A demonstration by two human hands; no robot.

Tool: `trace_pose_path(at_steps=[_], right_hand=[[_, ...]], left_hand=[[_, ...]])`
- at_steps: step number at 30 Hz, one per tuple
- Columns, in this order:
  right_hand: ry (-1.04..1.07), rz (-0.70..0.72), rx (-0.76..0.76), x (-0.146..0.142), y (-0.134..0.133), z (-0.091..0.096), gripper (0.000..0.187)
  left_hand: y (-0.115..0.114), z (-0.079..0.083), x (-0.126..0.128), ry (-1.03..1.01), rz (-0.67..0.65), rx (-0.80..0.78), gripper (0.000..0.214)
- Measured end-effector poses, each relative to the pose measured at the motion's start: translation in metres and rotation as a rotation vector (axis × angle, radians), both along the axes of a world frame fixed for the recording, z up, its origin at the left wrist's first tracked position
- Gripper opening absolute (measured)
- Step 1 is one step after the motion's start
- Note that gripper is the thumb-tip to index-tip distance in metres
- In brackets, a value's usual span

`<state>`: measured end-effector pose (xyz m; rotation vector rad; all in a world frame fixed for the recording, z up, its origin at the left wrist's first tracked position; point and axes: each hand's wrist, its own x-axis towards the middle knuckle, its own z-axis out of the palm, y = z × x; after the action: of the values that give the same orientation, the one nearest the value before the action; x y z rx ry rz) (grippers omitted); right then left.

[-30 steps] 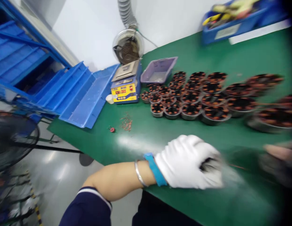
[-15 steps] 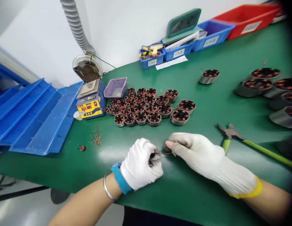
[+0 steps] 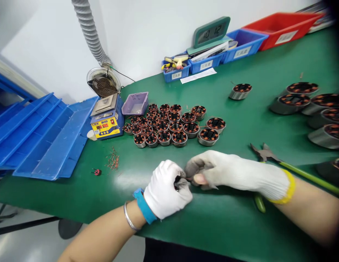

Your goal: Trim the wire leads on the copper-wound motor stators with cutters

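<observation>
My left hand (image 3: 166, 189), in a white glove with a blue wristband, is closed around a small dark part with thin copper wire (image 3: 185, 179) at the near edge of the green table (image 3: 235, 225). My right hand (image 3: 226, 171), gloved with bare fingertips, pinches the wire end right beside the left hand. A cluster of several small wound stators (image 3: 172, 125) sits just beyond both hands. Green-handled cutters (image 3: 267, 154) lie on the table under and behind my right wrist.
A yellow and blue solder pot (image 3: 107, 122) and a purple tray (image 3: 135, 103) stand at the left, with a fume duct (image 3: 89, 29) above. Wire scraps (image 3: 113, 162) lie near blue trays (image 3: 46, 134). Larger stators (image 3: 314, 105) sit right; bins (image 3: 213, 58) line the wall.
The view swung right then settled. My right hand came in from the right and closed its fingertips on the wire at the left hand; the left hand stayed closed on the part.
</observation>
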<state>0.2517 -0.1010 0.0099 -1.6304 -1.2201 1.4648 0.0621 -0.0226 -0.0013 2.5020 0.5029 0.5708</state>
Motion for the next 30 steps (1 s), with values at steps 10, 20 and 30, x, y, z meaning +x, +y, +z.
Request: trace_pose_path(at_steps=[10,20,30], right_hand=[[0.193,0.058,-0.248,-0.025,0.009,0.006,0.045],[0.102,0.057,-0.165,-0.024,0.001,0.011,0.021],[0.18,0.014,0.036,-0.025,-0.016,0.006,0.037]], left_hand=[[-0.002,0.001,-0.002,0.069,0.036,0.067,0.016],[0.006,0.019,-0.014,0.116,-0.115,-0.235,0.087],[0.038,0.031,-0.021,0.288,-0.063,-1.28,0.058]])
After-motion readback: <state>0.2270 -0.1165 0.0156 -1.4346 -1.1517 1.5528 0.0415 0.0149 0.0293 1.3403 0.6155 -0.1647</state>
